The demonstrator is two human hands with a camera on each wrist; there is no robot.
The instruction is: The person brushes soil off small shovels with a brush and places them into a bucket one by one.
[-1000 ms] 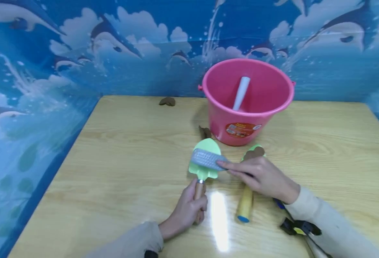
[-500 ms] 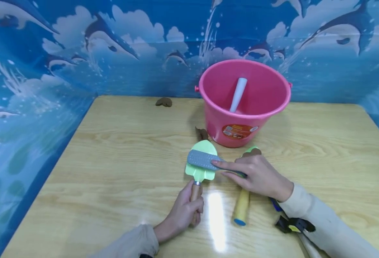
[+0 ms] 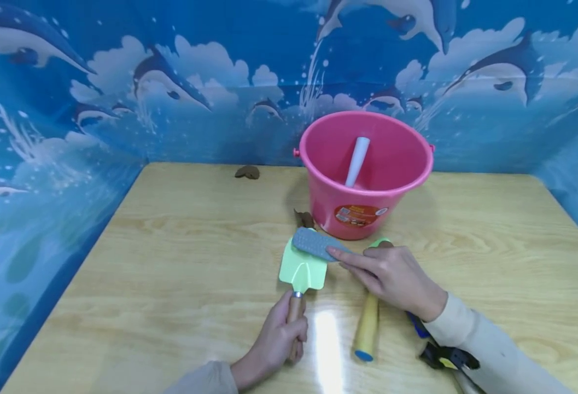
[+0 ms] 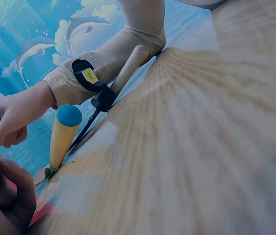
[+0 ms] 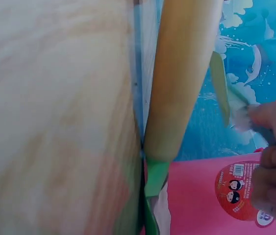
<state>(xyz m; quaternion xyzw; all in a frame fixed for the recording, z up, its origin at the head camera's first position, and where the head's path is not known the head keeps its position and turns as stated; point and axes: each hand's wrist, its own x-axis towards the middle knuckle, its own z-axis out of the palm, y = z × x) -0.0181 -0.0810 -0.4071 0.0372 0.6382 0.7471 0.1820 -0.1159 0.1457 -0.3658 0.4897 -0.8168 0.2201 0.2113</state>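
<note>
My left hand grips the wooden handle of a light green garden trowel, its blade pointing away from me. My right hand holds a grey brush, index finger stretched along its head. The brush head lies across the far part of the blade and hides the tip. In the right wrist view, pale blurred bristles of the brush face the trowel blade. Under my right hand lies a green-headed tool with a yellow handle, blue at its end. Brown leaf-like scraps lie just beyond the trowel.
A pink bucket stands at the back, a pale handle leaning inside. Another brown scrap lies at the table's far edge. A pale-handled tool lies near my right forearm. Dolphin-print sheeting rises behind the table.
The brush has slid from the middle of the trowel blade toward its tip, baring more of the near blade. Both hands keep their holds. The head view has shifted slightly.
</note>
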